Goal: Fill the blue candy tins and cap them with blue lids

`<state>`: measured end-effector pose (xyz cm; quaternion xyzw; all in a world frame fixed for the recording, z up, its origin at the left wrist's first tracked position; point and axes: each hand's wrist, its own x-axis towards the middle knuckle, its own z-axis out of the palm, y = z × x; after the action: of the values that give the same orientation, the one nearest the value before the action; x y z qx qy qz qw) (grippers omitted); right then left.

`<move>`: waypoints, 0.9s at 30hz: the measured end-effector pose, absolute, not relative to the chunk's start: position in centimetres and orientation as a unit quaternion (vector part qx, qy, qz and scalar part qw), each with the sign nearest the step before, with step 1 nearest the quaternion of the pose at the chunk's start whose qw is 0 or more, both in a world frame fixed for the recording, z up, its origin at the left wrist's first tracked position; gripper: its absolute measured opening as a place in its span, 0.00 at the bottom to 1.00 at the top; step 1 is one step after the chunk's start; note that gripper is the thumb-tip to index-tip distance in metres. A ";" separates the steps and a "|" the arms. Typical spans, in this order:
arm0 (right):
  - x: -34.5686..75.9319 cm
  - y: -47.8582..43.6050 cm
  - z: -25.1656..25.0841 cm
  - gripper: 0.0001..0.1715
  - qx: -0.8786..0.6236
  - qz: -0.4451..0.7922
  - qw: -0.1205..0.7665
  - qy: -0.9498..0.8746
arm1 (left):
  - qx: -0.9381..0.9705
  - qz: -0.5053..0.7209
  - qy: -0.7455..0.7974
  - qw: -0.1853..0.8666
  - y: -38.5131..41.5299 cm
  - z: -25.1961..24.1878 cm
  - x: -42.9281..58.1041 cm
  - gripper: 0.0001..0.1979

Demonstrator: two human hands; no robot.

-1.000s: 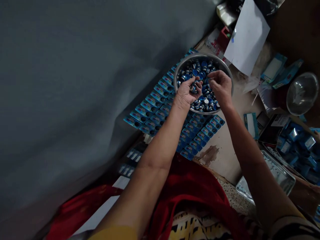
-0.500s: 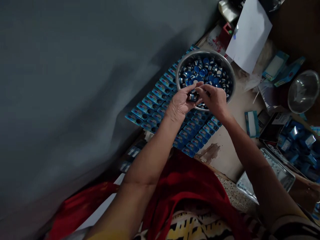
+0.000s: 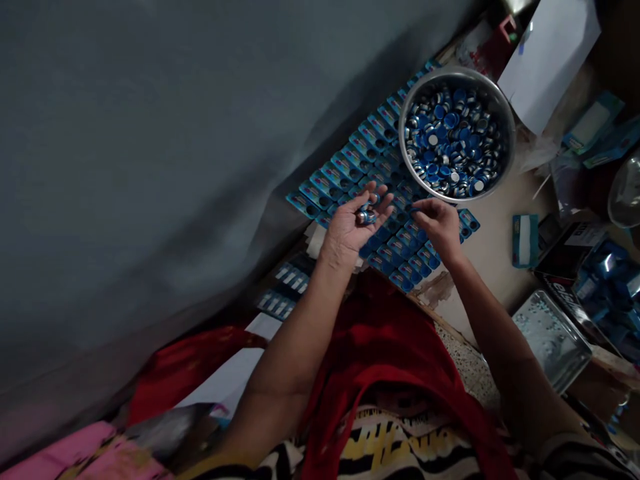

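Observation:
My left hand (image 3: 346, 230) is palm up with its fingers curled, cradling several small round blue-and-silver caps (image 3: 367, 217). A little to its right, my right hand (image 3: 441, 230) pinches a small blue cap (image 3: 415, 209) between thumb and fingertips; the fingers partly cover it. Both hands are over rows of blue printed cards (image 3: 341, 169), many with a dark round spot at one end. Just beyond my right hand stands a steel bowl (image 3: 509, 157), holding many loose blue and silver caps (image 3: 450, 121).
A grey wall (image 3: 150, 133) runs along the left. To the right are a white sheet (image 3: 550, 67), a small blue box (image 3: 525, 240), a clear tray (image 3: 555, 340) with tiny pieces, and a pile of blue items (image 3: 610, 287). Printed strips (image 3: 277, 303) lie below the cards.
My hands have come away from over the bowl's near edge to above the cards and have moved apart. The camera view has shifted, so the bowl appears farther right.

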<state>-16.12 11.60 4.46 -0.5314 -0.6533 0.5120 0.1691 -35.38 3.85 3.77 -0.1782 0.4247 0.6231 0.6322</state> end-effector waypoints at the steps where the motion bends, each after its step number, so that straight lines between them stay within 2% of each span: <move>1: -15.6 10.8 4.1 0.14 -0.545 0.475 0.143 -0.676 | -0.173 0.621 0.444 0.622 2.8 3.5 -36.6 0.10; 5: -15.5 7.7 2.0 0.11 -0.579 0.375 0.005 -0.724 | -0.188 0.607 0.493 0.595 -1.1 2.3 -40.1 0.06; 9: -18.8 6.6 0.1 0.14 -0.546 0.305 -0.081 -0.776 | -0.251 0.573 0.506 0.595 -3.9 1.4 -39.9 0.05; 13: -20.8 7.5 -0.2 0.18 -0.558 0.224 -0.124 -0.789 | -0.271 0.557 0.493 0.610 -6.0 0.9 -39.2 0.06; 20: -22.6 9.8 0.4 0.16 -0.558 0.160 -0.202 -0.789 | -0.247 0.544 0.413 0.687 -6.5 -0.2 -39.2 0.16; 24: -24.0 12.5 0.4 0.15 -0.562 0.162 -0.280 -0.762 | -0.238 0.545 0.398 0.698 -5.6 -1.3 -38.5 0.14; 27: -24.0 12.6 1.3 0.15 -0.543 0.163 -0.277 -0.776 | -0.243 0.554 0.388 0.695 -5.2 -1.7 -38.1 0.11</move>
<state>-24.00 12.60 1.34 -0.5426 -0.7761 0.1633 -0.2767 -38.12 -5.19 -1.65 -0.2428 0.3884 0.5542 0.6950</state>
